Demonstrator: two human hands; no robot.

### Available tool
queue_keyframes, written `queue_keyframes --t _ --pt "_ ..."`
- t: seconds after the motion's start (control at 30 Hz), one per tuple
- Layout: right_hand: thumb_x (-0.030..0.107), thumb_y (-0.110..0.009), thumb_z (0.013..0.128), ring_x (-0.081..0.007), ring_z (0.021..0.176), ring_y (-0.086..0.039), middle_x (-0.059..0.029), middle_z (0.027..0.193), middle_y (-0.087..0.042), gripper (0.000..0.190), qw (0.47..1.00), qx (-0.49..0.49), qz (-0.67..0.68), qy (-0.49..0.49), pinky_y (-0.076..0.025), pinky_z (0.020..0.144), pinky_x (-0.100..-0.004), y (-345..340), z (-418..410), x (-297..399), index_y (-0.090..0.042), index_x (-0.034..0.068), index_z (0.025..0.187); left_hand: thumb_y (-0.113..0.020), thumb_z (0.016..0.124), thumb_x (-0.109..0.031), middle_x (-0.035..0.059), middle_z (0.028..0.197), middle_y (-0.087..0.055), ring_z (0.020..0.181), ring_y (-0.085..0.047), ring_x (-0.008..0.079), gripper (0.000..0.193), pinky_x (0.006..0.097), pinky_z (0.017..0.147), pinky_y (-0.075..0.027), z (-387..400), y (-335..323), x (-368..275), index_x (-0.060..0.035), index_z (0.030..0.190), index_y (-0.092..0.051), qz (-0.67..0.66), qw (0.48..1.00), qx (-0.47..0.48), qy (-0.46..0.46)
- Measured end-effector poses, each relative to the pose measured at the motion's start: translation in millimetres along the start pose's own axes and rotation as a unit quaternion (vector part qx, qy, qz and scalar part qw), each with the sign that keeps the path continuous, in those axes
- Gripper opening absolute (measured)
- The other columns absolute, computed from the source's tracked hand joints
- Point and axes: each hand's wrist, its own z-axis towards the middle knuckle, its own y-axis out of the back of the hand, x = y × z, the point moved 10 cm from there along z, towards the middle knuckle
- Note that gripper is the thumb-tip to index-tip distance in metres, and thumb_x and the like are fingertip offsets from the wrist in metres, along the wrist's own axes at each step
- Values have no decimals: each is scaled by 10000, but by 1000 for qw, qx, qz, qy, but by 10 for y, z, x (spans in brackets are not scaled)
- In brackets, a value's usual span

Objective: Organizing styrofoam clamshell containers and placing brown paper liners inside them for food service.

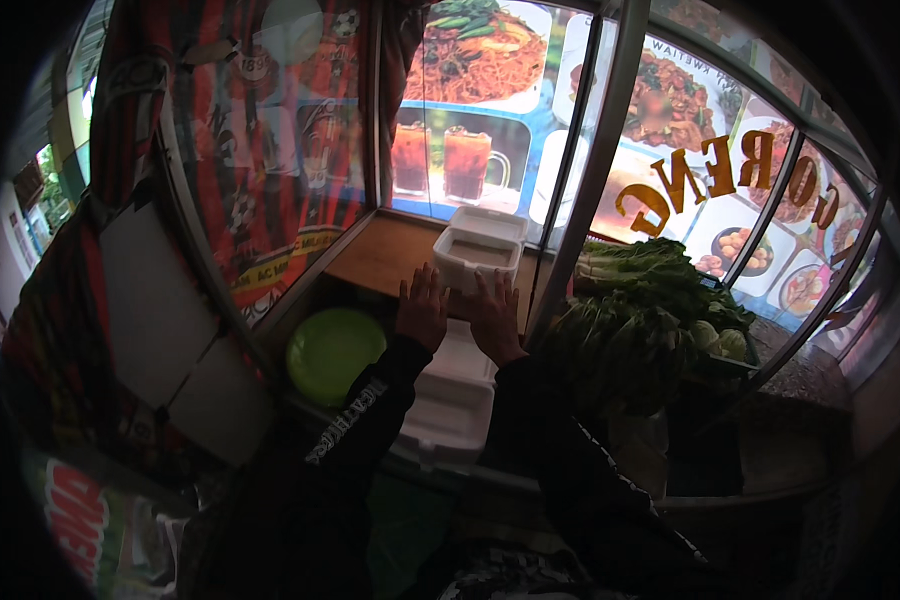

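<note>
An open white foam food box [476, 274] stands on a brown wooden board [371, 251], its hinged lid folded back on the far side. My left hand [422, 311] reaches to the box's near left corner, fingers extended and palm down. At the near right corner is my right hand [497, 319], its fingers also stretched out. Neither hand grips anything; whether the fingertips touch the box I cannot tell. Below my wrists lies a second open foam box [450, 412], partly covered by my dark sleeves. To the left sits a green plate [335, 356].
Leafy green vegetables [630, 330] are heaped on the right, with pale cabbages [720, 340] in a basket [736, 366]. A metal post [607, 127] and glass panels with lettering enclose the stall. Red-and-black striped fabric [270, 165] hangs at the left. Lower areas are very dark.
</note>
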Motion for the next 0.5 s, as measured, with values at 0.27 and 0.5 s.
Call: queue_keyframes --t 0.27,0.5 --pt "175 -465 876 -407 1280 -203 -255 1341 -269 414 991 10 134 12 -167 1033 -507 500 -794 161 -399 47 1265 -343 911 -204 201 1374 -273 1297 -241 305 479 467 1052 -170 -780 403 -570 42 1316 -273 -36 998 19 39" --pt "177 -461 876 -414 1290 -177 -258 1358 -238 416 984 63 167 4 -165 1036 -524 806 -1552 -42 -391 63 1270 -326 914 -193 176 1400 -242 1319 -200 277 469 434 1068 -149 -1357 439 -1231 42 1318 -278 -55 994 60 66"
